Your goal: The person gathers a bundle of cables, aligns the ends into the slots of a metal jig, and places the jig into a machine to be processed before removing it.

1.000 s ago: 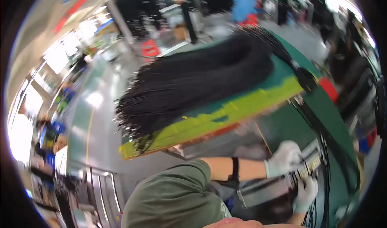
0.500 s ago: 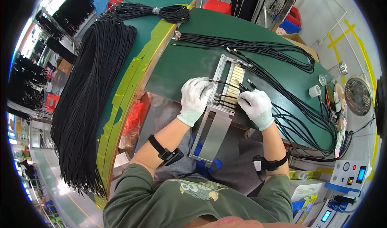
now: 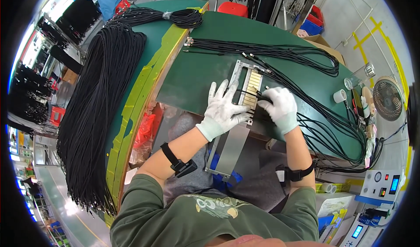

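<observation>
A metal frame fixture (image 3: 236, 71) with a row of cream blocks (image 3: 254, 81) lies at the table's near edge, its lower part sticking out over my lap. Short black cable ends cross the blocks. My left hand (image 3: 221, 111), in a white glove, lies over the fixture's left rail with fingers spread, its thumb reaching across the lower cable ends. On the fixture's right side my gloved right hand (image 3: 281, 110) is curled, with thumb and fingers closed on a black cable (image 3: 253, 92) that crosses the blocks. The palm hides part of the cable.
Black cables (image 3: 302, 89) run from behind the fixture to the right edge. A looped cable bundle (image 3: 262, 47) lies at the back of the green table (image 3: 192, 81). A large cable heap (image 3: 105, 81) hangs at the left. A jar (image 3: 358, 76) and fan (image 3: 388, 99) stand right.
My left hand has opened from a pinch at the left rail, spreading over the fixture and moving right. My right hand has shifted slightly up, still at the cables.
</observation>
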Tool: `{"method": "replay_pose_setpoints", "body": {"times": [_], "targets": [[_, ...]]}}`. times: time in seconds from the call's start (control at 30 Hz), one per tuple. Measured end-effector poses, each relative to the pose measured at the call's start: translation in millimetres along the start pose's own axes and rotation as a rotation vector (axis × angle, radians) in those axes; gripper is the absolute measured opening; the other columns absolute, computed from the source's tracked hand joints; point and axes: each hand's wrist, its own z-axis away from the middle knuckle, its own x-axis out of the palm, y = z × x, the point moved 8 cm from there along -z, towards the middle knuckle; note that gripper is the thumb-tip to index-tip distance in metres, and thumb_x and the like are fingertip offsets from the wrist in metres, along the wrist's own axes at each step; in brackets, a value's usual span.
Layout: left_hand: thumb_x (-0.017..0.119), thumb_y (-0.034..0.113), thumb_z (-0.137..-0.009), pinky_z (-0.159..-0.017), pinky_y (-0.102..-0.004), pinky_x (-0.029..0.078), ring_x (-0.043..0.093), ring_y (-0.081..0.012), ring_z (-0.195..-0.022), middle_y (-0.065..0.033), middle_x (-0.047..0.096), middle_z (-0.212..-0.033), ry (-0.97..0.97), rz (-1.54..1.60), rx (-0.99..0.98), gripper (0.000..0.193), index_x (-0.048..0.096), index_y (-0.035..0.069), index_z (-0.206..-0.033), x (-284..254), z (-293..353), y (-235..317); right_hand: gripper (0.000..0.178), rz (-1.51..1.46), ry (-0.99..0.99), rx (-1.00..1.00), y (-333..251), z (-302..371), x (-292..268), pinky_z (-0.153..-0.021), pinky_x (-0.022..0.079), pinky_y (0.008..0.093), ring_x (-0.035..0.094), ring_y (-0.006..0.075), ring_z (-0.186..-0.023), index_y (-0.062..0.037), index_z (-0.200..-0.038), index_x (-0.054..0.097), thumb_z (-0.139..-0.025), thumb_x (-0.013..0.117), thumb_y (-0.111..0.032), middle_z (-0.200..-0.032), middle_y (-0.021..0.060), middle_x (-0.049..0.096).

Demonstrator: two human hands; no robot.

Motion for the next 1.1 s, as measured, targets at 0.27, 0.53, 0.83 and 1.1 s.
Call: {"method": "replay_pose_setpoints", "body": {"times": [0.27, 0.53, 0.83, 1.1], "targets": [[0.075, 0.04, -0.078, -0.115, -0.06, 0.023, 0.04, -0.0449, -0.135, -0.0219, 0.049, -0.144, 0.103, 0.058, 0.021, 0.02, 0.081, 0.026, -0.091, 1.2, -5.0, -3.7, 0.014, 0.187, -0.046, 0.139, 60.5, -4.5, 4.5, -0.078, 0.049, 0.0423, 0.061, 0.0302, -0.087, -0.011, -0.084, 0.071, -0.081, 0.072, -0.025, -0.083, 0.0076, 0.066], [0.073, 0.04, -0.068, -0.089, -0.0491, 0.045, 0.057, -0.0364, -0.099, -0.0131, 0.065, -0.104, 0.508, 0.104, -0.056, 0.027, 0.068, 0.014, -0.072, -33.6, -1.9, -24.7, 0.012, -0.178, 0.048, -0.214, 2.4, -7.0, -4.5, -0.081, 0.047, 0.0423, 0.06, 0.0335, -0.09, -0.0041, -0.088, 0.065, -0.078, 0.068, -0.009, -0.09, 0.0127, 0.065], [0.077, 0.025, -0.073, -0.104, -0.0503, 0.039, 0.055, -0.0351, -0.118, -0.0111, 0.066, -0.118, 0.464, 0.424, 0.041, 0.019, 0.068, 0.01, -0.072, -15.9, 1.2, -20.7, 0.016, -0.273, 0.014, -0.191, -35.6, 0.1, 15.6, -0.079, 0.043, 0.0436, 0.056, 0.033, -0.086, -0.0051, -0.09, 0.066, -0.078, 0.072, -0.013, -0.087, 0.0122, 0.062], [0.076, 0.017, -0.074, -0.105, -0.047, 0.04, 0.054, -0.0324, -0.121, -0.0097, 0.066, -0.12, 0.366, 0.496, -0.08, 0.012, 0.071, 0.006, -0.078, 1.1, 2.3, -28.3, 0.019, -0.213, -0.032, -0.171, -22.6, 0.7, 21.1, -0.076, 0.043, 0.0436, 0.056, 0.0333, -0.085, -0.0049, -0.091, 0.065, -0.078, 0.072, -0.018, -0.083, 0.0118, 0.062]]}}
